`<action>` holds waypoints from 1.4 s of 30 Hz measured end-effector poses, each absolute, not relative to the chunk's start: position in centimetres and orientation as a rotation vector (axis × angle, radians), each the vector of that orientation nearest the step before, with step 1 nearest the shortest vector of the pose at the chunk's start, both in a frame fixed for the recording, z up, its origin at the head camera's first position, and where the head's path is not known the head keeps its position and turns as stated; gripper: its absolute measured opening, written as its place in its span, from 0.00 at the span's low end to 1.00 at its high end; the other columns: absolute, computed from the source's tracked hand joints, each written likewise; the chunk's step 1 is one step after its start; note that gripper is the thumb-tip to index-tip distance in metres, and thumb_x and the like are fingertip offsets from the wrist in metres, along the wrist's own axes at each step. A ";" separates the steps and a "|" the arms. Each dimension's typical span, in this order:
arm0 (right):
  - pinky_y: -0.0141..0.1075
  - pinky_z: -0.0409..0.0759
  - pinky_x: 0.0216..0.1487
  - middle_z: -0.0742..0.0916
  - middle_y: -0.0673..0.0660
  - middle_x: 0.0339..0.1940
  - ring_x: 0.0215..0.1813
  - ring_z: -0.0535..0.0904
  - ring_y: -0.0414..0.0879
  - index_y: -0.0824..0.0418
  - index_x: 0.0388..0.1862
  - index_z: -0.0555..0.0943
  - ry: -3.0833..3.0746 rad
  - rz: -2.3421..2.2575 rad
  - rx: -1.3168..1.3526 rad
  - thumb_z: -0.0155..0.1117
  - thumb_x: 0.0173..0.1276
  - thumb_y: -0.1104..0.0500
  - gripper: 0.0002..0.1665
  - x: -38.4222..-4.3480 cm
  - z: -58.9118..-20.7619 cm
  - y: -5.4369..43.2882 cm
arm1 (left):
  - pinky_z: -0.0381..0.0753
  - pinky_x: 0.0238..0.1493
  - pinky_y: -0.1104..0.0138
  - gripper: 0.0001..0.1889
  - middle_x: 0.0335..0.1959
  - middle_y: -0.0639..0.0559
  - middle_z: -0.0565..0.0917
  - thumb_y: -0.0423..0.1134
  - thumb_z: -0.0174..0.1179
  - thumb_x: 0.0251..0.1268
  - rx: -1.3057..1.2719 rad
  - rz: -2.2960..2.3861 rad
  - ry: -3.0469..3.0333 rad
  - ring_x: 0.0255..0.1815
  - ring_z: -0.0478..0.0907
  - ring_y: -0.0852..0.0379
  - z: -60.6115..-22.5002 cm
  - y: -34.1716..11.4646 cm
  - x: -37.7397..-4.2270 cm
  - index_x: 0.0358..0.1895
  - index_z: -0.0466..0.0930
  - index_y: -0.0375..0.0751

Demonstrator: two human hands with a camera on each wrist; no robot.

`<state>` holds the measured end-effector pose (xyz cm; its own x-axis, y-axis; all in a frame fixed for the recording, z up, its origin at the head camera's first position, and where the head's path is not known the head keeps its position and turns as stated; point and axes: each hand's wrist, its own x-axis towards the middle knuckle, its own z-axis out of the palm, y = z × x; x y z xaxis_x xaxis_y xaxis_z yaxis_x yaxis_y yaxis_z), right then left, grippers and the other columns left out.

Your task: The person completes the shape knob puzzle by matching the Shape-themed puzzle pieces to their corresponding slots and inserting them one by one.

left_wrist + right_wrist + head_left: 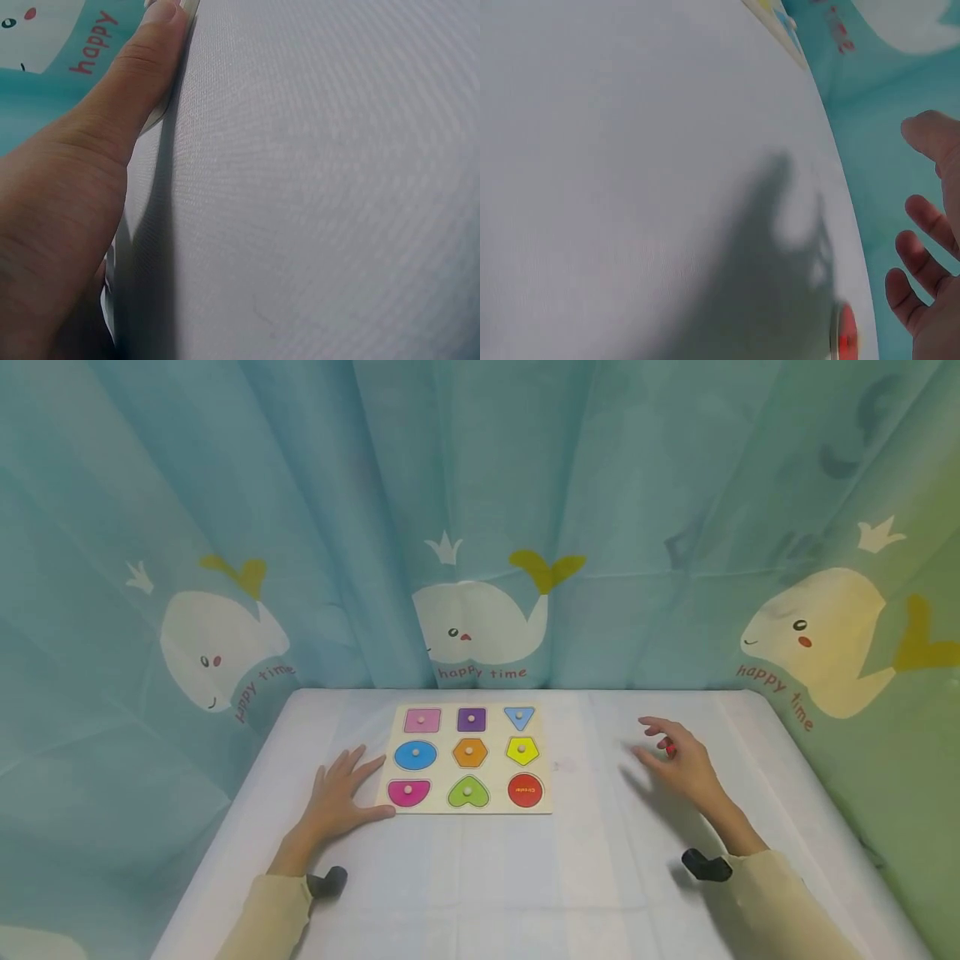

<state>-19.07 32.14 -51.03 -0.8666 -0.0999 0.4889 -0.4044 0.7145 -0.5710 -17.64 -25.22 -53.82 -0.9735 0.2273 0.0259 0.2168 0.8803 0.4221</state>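
Note:
A pale shape puzzle board (442, 731) lies left of centre on the table, with several coloured knobbed pieces in it. Its lower right spot, a red circle (525, 790), shows printed lettering and no knob. My left hand (337, 797) rests at the board's left edge with fingers spread. The thumb (127, 82) reaches the near left corner. To the right of the board, my right hand (686, 768) hovers above the table, its fingers loosely bent and apart. Beyond the fingers in the right wrist view lies a red disc (846, 334); the hand mostly covers it in the head view.
White cloth covers the table (480, 877). A blue-green curtain (480, 485) printed with whales hangs behind and around it. Each wrist wears a black camera mount, one near the left sleeve (262, 914) and one near the right sleeve (780, 902).

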 end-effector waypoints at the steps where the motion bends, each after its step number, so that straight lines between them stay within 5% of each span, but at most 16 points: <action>1: 0.34 0.73 0.35 0.86 0.65 0.44 0.36 0.78 0.56 0.64 0.61 0.81 -2.500 0.962 0.364 0.77 0.61 0.67 0.29 -18.9 -51.0 32.6 | 0.34 0.74 0.29 0.52 0.82 0.38 0.57 0.69 0.72 0.49 0.357 0.678 3.022 0.82 0.44 0.31 -53.8 -25.2 -17.6 0.78 0.67 0.50; 10: 0.31 0.73 0.37 0.86 0.66 0.48 0.41 0.78 0.57 0.64 0.64 0.78 -2.586 0.940 0.202 0.75 0.65 0.64 0.29 -18.0 -50.7 35.8 | 0.34 0.75 0.30 0.52 0.82 0.40 0.56 0.70 0.71 0.50 0.351 0.657 3.025 0.83 0.43 0.32 -54.1 -25.4 -17.7 0.78 0.66 0.52; 21: 0.48 0.73 0.41 0.82 0.73 0.56 0.50 0.76 0.65 0.66 0.65 0.77 -2.725 1.003 0.005 0.71 0.71 0.57 0.27 -18.6 -51.7 37.8 | 0.34 0.75 0.29 0.52 0.82 0.39 0.56 0.69 0.72 0.49 0.366 0.679 3.024 0.82 0.43 0.32 -54.4 -25.5 -17.8 0.78 0.67 0.51; 32: 0.36 0.71 0.33 0.83 0.68 0.50 0.42 0.73 0.52 0.68 0.59 0.81 -2.800 1.014 -0.084 0.70 0.72 0.52 0.25 -18.9 -52.8 38.4 | 0.33 0.75 0.30 0.52 0.82 0.39 0.56 0.69 0.72 0.49 0.355 0.684 3.019 0.83 0.43 0.32 -54.1 -25.4 -17.7 0.78 0.67 0.51; 42: 0.59 0.79 0.52 0.77 0.74 0.59 0.55 0.75 0.69 0.74 0.58 0.79 -2.808 1.024 -0.195 0.64 0.74 0.57 0.23 -19.1 -53.8 38.4 | 0.35 0.74 0.29 0.52 0.82 0.38 0.57 0.69 0.71 0.50 0.368 0.697 3.031 0.82 0.44 0.31 -53.7 -25.2 -17.5 0.77 0.67 0.49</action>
